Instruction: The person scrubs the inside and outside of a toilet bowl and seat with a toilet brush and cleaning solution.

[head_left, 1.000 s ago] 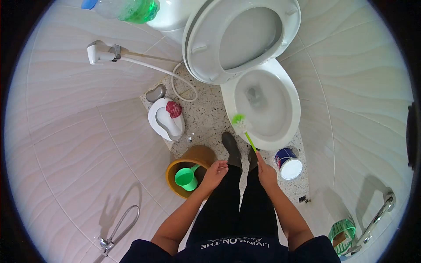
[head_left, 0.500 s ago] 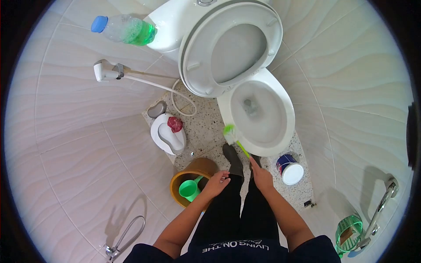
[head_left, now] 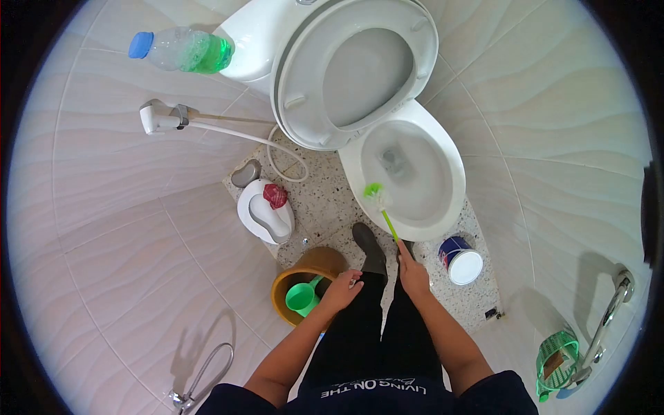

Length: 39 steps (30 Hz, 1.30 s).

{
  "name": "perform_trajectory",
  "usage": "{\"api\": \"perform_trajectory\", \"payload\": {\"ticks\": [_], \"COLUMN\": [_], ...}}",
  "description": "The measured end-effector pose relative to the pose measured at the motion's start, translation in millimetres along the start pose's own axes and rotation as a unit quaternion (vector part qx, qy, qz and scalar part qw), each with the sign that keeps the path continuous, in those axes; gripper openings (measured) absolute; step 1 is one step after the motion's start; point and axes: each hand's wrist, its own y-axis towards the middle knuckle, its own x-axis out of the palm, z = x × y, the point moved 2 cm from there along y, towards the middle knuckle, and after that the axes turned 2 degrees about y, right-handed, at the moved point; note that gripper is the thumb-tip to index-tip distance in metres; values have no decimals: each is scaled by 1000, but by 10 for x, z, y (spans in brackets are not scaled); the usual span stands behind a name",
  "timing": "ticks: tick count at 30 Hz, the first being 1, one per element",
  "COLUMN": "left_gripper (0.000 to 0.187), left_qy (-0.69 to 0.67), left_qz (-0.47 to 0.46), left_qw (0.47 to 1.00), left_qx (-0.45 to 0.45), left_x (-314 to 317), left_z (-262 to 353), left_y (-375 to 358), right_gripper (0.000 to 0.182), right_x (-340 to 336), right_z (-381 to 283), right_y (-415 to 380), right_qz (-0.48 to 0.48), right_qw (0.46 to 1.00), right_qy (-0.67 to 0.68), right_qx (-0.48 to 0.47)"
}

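Note:
A toilet brush with a green handle and green-and-white bristles is held in my right hand, fingers closed round the handle's end. Its head overlaps the near left rim of the toilet bowl, whose seat and lid are raised. My left hand holds nothing; its fingers are loosely bent, a little apart, beside my left knee. Just left of that hand stands a brown bucket with a green dipper inside.
A blue-and-white tub stands right of my feet. On the left floor lie a white bedpan and a red cloth. A bottle of green liquid rests by the cistern; a bidet sprayer hangs below. A green basket is at right.
My right hand has moved slightly forward, carrying the brush head from outside the bowl's left edge to over its near left rim. My left hand has stayed by the knee. The view has shifted slightly.

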Motion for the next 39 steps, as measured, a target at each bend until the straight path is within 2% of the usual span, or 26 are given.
{"api": "perform_trajectory", "payload": {"ticks": [2, 4, 7, 10, 12, 15, 17, 19, 20, 22, 24, 27, 29, 31, 33, 35, 37, 39], "left_gripper": [30, 32, 30, 30, 31, 31, 31, 32, 32, 32, 32, 33, 33, 33, 33, 33, 32, 32], "left_qy": [-9, 2, -27, -13, -7, 1, 6, 15, 19, 14, -5, -13, 1, 0, -5, -10, -15, -9], "left_qz": [1, -9, 3, 8, 2, -4, -5, 25, 17, 67, 55, 45, 40, 24, 16, 8, -5, -2], "left_qw": [1000, 1000, 1000, 1000, 1000, 1000, 1000, 999, 1000, 997, 998, 999, 999, 1000, 1000, 1000, 999, 999], "left_qx": [-4, -12, -9, -6, -7, -8, -7, 13, 9, 35, 13, -14, -21, -18, -14, -13, -44, -38], "left_x": [5, 20, -2, -10, -20, 31, 60, 57, 45, -19, -70, -89, -65, -8, 77, 161, 204, 226], "left_z": [-19, -2, 70, 114, 100, 0, -89, -143, -139, -100, -34, -44, -102, -158, -220, -214, -149, -64], "left_y": [30, 75, 94, 95, 117, 149, 207, 262, 266, 312, 351, 365, 368, 358, 345, 327, 299, 271], "right_gripper": [49, 49, 51, 52, 52, 56, 56, 49, 49, 49, 49, 53, 56, 62, 66, 66, 66, 67], "right_x": [-36, -119, -190, -94, -23, 44, -36, -55, -73, -114, -60, -111, -163, -150, -70, 123, 119, 102], "right_z": [-207, -475, -576, -303, -68, 25, -246, -444, -448, -466, -83, 567, 738, 830, 602, 385, 136, 172], "right_y": [322, 714, 887, 368, 25, 70, 413, 743, 703, 615, 276, -397, -535, -563, -261, 44, 204, 162], "right_qz": [73, 77, 74, 56, -24, 18, 69, 29, 27, 19, 2, -65, -80, -55, -73, -28, -29, -34], "right_qw": [995, 996, 997, 996, 998, 997, 993, 996, 997, 997, 998, 991, 986, 988, 994, 991, 991, 991], "right_qy": [2, -5, -9, -19, -51, -68, -51, -59, -53, -52, -51, -111, -137, -141, -82, -106, -98, -91], "right_qx": [-63, -42, -38, -67, -14, -38, -83, -58, -49, -54, -48, 30, 56, 24, -4, -81, -83, -89]}}
